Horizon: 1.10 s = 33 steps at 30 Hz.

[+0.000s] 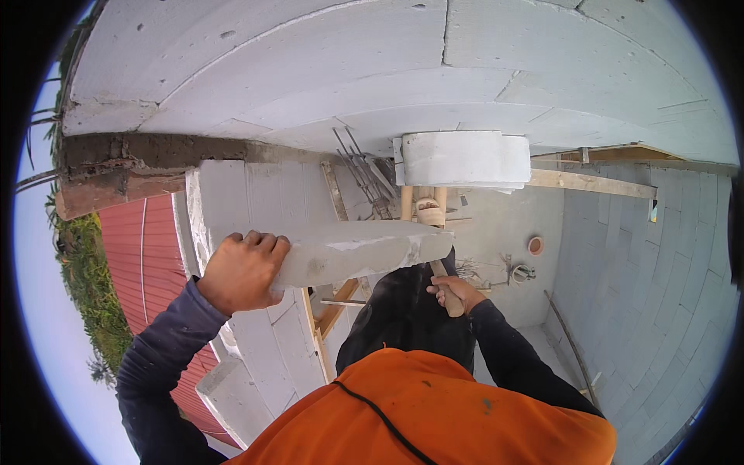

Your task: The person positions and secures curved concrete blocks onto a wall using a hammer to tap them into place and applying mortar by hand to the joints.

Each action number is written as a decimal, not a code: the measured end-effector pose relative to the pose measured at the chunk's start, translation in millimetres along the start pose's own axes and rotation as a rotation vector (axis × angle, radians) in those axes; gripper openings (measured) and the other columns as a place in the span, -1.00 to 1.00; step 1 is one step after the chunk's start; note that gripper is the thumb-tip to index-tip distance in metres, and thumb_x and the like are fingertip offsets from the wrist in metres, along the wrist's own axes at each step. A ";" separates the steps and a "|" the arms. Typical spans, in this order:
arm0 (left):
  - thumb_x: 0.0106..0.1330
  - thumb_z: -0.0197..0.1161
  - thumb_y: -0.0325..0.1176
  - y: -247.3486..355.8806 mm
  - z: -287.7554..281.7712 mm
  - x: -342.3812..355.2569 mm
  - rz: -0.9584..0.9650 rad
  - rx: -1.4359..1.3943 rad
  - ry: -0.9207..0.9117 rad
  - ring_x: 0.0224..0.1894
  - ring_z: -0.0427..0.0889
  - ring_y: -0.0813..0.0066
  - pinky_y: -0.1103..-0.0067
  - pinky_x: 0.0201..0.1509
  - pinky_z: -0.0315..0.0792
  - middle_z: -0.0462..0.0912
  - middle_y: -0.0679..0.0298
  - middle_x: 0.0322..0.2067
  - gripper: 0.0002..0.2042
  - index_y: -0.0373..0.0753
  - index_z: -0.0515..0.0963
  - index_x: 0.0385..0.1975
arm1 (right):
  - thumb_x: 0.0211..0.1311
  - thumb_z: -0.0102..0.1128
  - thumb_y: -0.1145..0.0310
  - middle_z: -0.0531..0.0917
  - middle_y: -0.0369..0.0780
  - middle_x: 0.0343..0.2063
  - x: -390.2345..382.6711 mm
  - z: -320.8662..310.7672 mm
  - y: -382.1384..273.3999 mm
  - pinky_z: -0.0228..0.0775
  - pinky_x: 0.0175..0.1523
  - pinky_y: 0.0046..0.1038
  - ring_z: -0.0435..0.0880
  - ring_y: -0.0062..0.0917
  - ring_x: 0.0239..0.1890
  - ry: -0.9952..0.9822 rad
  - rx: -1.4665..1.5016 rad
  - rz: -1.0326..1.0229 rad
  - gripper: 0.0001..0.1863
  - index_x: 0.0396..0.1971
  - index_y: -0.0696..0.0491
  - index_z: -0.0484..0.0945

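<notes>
Gripping a grey block [356, 252], my left hand [246, 270], eight o'clock; my right hand [462, 293], four o'clock, grasps a wooden handle [452, 304].

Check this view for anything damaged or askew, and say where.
The block in the left hand looks chipped: its right end, near the wooden handle in the right hand, is rough and uneven, unlike the neater wall blocks. At upper left, the brown ledge looks ragged.

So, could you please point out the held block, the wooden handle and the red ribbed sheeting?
Held block [353, 252]: head view, near its middle.
Wooden handle [453, 304]: head view, its lower end.
Red ribbed sheeting [164, 256]: head view, its upper part.
</notes>
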<state>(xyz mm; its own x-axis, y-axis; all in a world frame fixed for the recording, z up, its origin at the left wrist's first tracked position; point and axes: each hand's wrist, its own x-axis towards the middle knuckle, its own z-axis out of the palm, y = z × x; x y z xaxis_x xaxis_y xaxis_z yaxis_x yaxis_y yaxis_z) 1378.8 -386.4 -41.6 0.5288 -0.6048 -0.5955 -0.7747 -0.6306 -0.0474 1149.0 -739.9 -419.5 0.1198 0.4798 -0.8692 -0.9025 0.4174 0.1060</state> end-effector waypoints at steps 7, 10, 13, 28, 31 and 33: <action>-0.12 0.62 -0.05 -2.2 -29.7 99.1 0.177 0.164 -0.041 -0.09 0.73 0.20 0.32 -0.09 0.62 0.68 0.18 -0.18 -0.27 -0.31 0.53 0.07 | 0.20 0.54 -0.30 0.67 0.08 0.00 40.9 -20.4 -19.7 0.60 -0.43 -0.44 0.58 -0.48 -0.54 0.408 0.724 -0.531 -0.15 0.06 0.12 0.35; -0.08 0.62 -0.07 3.8 -43.4 139.4 0.228 0.196 -0.006 -0.08 0.73 0.20 0.33 -0.09 0.62 0.68 0.16 -0.18 -0.29 -0.33 0.53 0.06 | 0.08 0.55 -0.42 0.66 0.07 -0.02 69.6 -56.0 -71.2 0.56 -0.36 -0.35 0.56 -0.44 -0.47 0.669 0.797 -0.665 0.04 0.20 0.15 0.35; -0.04 0.63 -0.07 18.3 -49.0 174.8 0.283 0.241 0.024 -0.07 0.73 0.22 0.36 -0.11 0.62 0.68 0.14 -0.18 -0.29 -0.36 0.53 0.07 | 0.01 0.48 -0.56 0.66 0.02 -0.03 84.5 -97.1 -90.5 0.52 -0.30 -0.29 0.53 -0.42 -0.40 0.755 0.698 -0.630 0.18 0.32 0.14 0.35; 0.04 0.61 -0.02 51.3 -12.4 295.9 0.457 0.255 0.158 -0.03 0.67 0.27 0.42 -0.04 0.59 0.66 0.17 -0.09 -0.26 -0.32 0.50 0.15 | -0.05 0.53 -0.30 0.67 -0.13 -0.18 28.5 -197.6 -146.3 0.57 -0.23 -0.21 0.70 -0.30 -0.25 0.886 0.486 -0.608 -0.12 0.04 0.17 0.62; 0.04 0.61 0.00 52.2 4.8 316.1 0.434 0.104 0.156 0.06 0.64 0.25 0.38 0.02 0.59 0.63 0.17 -0.01 -0.22 -0.29 0.47 0.22 | -0.06 0.52 -0.31 0.67 -0.11 -0.14 -8.7 -234.7 -178.2 0.58 -0.23 -0.21 0.71 -0.29 -0.23 0.983 0.414 -0.617 -0.09 0.09 0.18 0.61; 0.05 0.60 0.01 52.8 18.0 336.8 0.419 0.022 0.166 0.09 0.63 0.24 0.36 0.05 0.58 0.62 0.18 0.03 -0.21 -0.27 0.46 0.24 | -0.08 0.51 -0.33 0.65 -0.08 -0.08 -32.4 -260.1 -200.8 0.57 -0.29 -0.20 0.71 -0.28 -0.21 1.032 0.347 -0.599 -0.04 0.17 0.14 0.59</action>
<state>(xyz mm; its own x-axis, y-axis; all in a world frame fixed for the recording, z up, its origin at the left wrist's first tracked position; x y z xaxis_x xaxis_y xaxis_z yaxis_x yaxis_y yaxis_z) 1509.8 -614.6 -259.0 0.2146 -0.8768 -0.4303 -0.9402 -0.3048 0.1523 1218.8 -1040.0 -538.3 -0.0484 -0.6219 -0.7816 -0.6419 0.6189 -0.4527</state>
